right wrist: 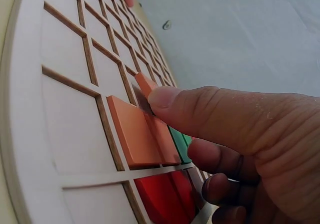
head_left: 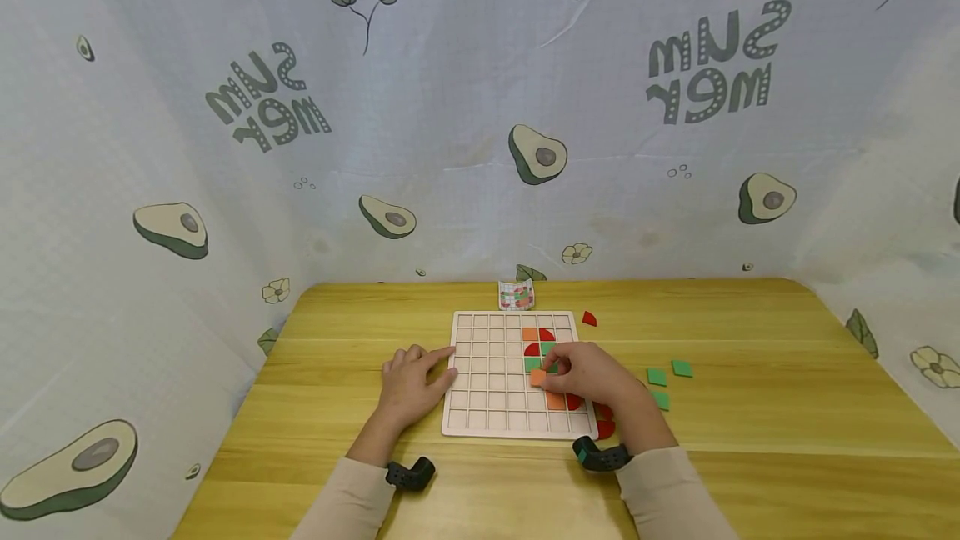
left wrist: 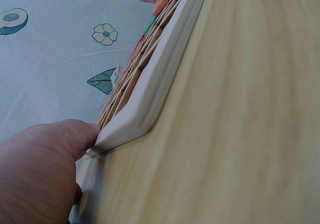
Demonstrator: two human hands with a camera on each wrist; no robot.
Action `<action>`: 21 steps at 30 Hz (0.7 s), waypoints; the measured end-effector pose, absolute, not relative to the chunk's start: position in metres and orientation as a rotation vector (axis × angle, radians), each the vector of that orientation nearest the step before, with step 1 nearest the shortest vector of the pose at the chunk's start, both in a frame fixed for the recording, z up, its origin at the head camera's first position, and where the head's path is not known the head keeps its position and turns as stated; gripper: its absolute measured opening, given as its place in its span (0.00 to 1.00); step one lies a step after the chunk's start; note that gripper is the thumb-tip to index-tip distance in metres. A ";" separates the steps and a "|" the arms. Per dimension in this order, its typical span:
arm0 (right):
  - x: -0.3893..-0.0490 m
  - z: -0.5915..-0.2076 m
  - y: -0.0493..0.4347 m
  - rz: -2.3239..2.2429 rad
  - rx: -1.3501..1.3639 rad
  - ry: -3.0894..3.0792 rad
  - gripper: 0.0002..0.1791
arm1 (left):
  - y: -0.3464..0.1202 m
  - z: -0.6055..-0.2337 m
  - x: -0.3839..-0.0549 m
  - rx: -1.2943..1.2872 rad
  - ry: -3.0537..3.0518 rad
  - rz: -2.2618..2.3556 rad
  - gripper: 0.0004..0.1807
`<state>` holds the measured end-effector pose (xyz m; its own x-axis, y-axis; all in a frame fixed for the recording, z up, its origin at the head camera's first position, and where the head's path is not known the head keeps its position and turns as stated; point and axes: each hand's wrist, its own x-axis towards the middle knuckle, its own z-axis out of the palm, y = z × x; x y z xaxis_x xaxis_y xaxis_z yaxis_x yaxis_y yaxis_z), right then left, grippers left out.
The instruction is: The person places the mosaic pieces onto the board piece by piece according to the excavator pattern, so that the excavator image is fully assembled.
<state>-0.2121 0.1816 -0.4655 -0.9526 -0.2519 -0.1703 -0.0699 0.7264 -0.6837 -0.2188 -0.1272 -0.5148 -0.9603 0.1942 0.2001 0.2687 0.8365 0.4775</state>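
Observation:
A pale wooden grid board [head_left: 477, 398] lies on the table. My right hand [head_left: 596, 373] pinches an orange square tile [head_left: 537, 377] over the board's right half. In the right wrist view, the thumb presses on this tile [right wrist: 144, 83], which is tilted above a cell. Set in nearby cells are an orange tile [right wrist: 131, 134], red quarter-round pieces [right wrist: 162, 199] and green square tiles [head_left: 532, 364]; the right hand partly covers some pieces. At the board's left edge, my left hand [head_left: 408, 386] touches the rim with thumb and index finger, the fingers loosely spread.
A small card with a coloured grid pattern [head_left: 517, 296] stands behind the board. Several loose green tiles [head_left: 682, 368] lie to the right. One red piece [head_left: 589, 318] is beyond the right corner, and more red pieces [head_left: 605, 429] sit beside the right forearm. A patterned curtain [head_left: 465, 107] hangs behind the table.

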 end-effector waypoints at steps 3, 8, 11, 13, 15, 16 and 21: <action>-0.212 -0.465 0.179 -1.034 -0.257 2.680 0.09 | -0.127 -0.515 -0.219 -0.364 -2.870 -0.777 0.23; -0.213 -0.466 0.174 -0.981 -0.283 2.714 0.10 | -0.127 -0.514 -0.218 -0.371 -2.863 -0.784 0.23; -0.213 -0.467 0.173 -0.948 -0.300 2.734 0.10 | -0.127 -0.514 -0.218 -0.372 -2.861 -0.781 0.23; -0.213 -0.467 0.173 -0.947 -0.298 2.733 0.10 | -0.127 -0.514 -0.218 -0.372 -2.862 -0.777 0.23; -0.213 -0.467 0.173 -0.945 -0.288 2.729 0.10 | -0.127 -0.514 -0.218 -0.372 -2.861 -0.771 0.23; -0.212 -0.467 0.174 -0.952 -0.281 2.723 0.09 | -0.127 -0.514 -0.218 -0.373 -2.860 -0.769 0.23; -0.212 -0.463 0.181 -0.984 -0.247 2.708 0.07 | -0.127 -0.514 -0.217 -0.373 -2.860 -0.773 0.23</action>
